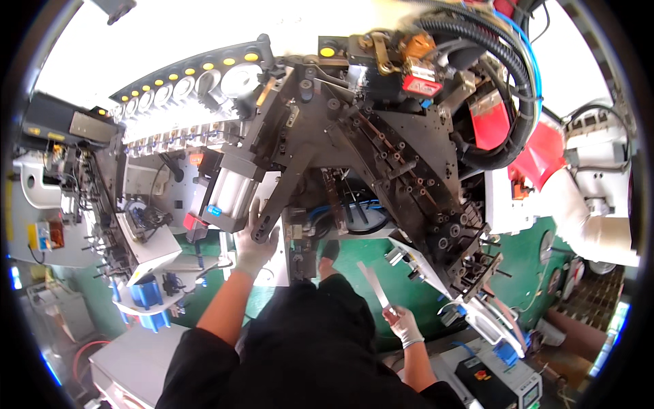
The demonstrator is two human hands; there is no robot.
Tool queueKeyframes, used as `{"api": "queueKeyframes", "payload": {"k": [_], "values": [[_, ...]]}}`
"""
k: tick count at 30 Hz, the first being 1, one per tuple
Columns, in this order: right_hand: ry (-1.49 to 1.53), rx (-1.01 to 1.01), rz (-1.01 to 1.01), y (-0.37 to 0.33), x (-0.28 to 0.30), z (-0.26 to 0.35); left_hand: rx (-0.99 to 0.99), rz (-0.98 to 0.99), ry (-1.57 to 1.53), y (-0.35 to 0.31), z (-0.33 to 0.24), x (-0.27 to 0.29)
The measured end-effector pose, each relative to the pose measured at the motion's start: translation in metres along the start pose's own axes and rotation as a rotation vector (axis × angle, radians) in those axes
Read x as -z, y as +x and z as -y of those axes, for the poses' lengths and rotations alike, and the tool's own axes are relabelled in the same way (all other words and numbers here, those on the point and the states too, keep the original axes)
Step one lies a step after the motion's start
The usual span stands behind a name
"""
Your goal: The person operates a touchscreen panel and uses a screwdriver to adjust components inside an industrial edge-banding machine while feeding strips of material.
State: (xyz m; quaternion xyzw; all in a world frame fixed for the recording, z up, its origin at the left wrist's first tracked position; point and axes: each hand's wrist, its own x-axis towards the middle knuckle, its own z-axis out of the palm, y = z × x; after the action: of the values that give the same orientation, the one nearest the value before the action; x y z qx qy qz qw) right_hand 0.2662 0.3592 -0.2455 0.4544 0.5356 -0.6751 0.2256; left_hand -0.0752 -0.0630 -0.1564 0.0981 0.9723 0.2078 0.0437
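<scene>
White gloves cover both hands. My left hand [255,249] is at the lower end of a dark metal arm [285,192], which crosses in front of part of it. One finger stretches up beside a silver air cylinder [231,187], and the fingers that show are apart. I cannot tell whether they press on the arm. Lower right, my right hand [403,324] is closed on one end of a thin, flat metal strip [373,285]. The strip points up and left, over the green floor.
A dark slotted machine plate [398,167] slants down to the right. Thick black hoses [521,102] curve at upper right. Round silver parts [184,86] line a rail with yellow dots at upper left. A grey cabinet [133,358] stands lower left, and a control box [501,378] lower right.
</scene>
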Motion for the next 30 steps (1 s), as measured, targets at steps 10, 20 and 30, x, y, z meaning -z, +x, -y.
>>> {"api": "queueKeyframes", "payload": {"k": [10,20,30], "values": [[-0.862,0.712,0.692,-0.087,-0.178,0.263,-0.346,0.538,-0.228,-0.082,-0.106,0.088],[-0.404,0.256,1.061,-0.085,-0.295,0.263,-0.323,0.354,-0.882,-0.062,-0.086,0.169],[-0.398,0.612,0.043,-0.046,-0.310,0.184,-0.200,0.129,-0.882,-0.003,0.030,0.210]]}}
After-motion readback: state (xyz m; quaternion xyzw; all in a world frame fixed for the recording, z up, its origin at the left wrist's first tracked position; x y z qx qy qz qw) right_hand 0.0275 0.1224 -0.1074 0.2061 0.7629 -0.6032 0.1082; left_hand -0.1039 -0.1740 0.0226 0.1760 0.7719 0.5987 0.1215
